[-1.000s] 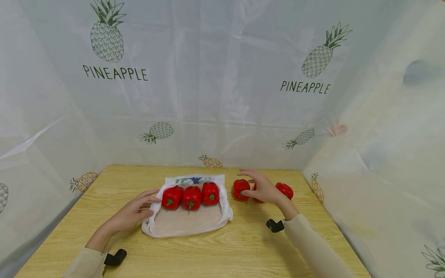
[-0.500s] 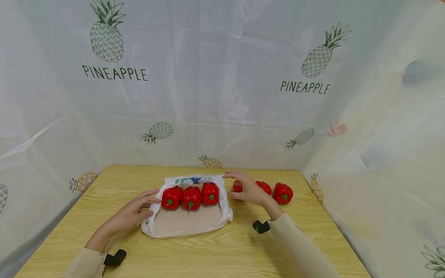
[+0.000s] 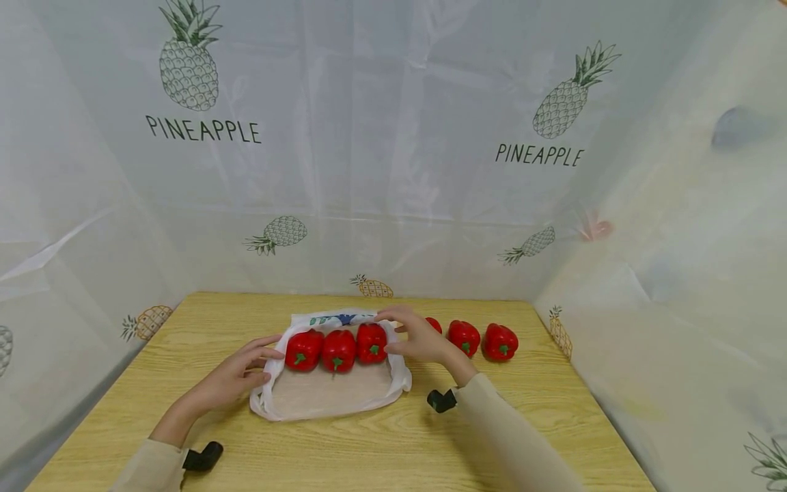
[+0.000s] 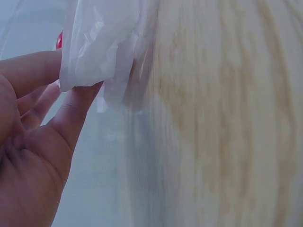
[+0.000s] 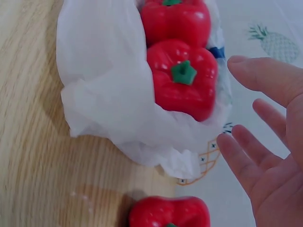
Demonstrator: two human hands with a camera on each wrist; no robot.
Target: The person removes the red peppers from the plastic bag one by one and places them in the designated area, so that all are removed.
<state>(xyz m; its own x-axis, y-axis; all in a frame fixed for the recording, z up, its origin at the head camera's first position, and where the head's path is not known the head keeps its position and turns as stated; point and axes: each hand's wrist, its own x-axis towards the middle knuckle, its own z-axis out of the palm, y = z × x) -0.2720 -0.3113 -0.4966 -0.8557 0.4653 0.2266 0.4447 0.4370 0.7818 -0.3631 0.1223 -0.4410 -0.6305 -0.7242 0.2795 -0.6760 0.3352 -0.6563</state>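
Since half a second ago, the right hand (image 3: 421, 338) has slid left, from over the loose peppers to the right edge of the white bag (image 3: 402, 379). The left hand (image 3: 230, 372) and the bag keep their places.

Three red peppers lie side by side in the back part of the bag's mouth: the left pepper (image 3: 305, 344), the middle pepper (image 3: 339, 348) and the right pepper (image 3: 371, 337), green stems toward the viewer. The right hand is released, its fingers spread around nothing; the right wrist view shows the thumb near the right pepper with a gap between.

The left hand is at the bag's left edge, thumb and fingers reaching behind a fold of plastic; the fold covers the fingertips, so I cannot tell whether they pinch it or merely touch it.

On the counter (image 3: 307, 451), right of the bag, three loose peppers (image 3: 501, 340) stand in a row, the nearest partly hidden by the right hand. Behind hangs a pale curtain (image 3: 369, 102) printed with pineapples.
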